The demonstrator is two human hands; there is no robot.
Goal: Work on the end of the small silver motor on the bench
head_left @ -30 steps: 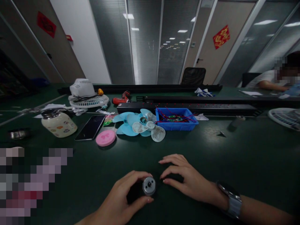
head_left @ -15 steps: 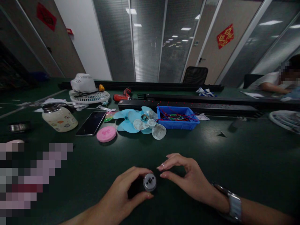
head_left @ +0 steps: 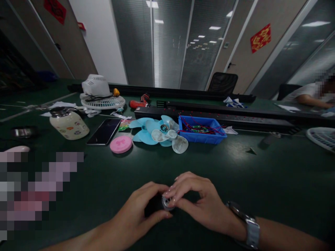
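Note:
A small round metal motor (head_left: pixel 165 205) with holes in its silver end face stands over the green table in front of me. My left hand (head_left: pixel 141 205) curls around it from the left, index finger at the far side and thumb at the near side. From the right, my right hand (head_left: pixel 195 197) reaches over the motor. Its thumb and fingertips are pinched together at the end face and cover part of it. Whether a tiny part is between them is hidden.
Blue fan blades (head_left: pixel 149 132), a pink round disc (head_left: pixel 121 144) and a blue bin (head_left: pixel 202 136) of wired boards lie beyond my hands. Farther left are a tablet (head_left: pixel 104 131), a cream jar (head_left: pixel 69 125) and a white fan (head_left: pixel 96 90). A red drill (head_left: pixel 138 104) lies behind. Someone sits far right.
My right hand has moved left and down, and its fingertips have closed in on the motor's face. My left hand stays around the motor. The view has shifted slightly.

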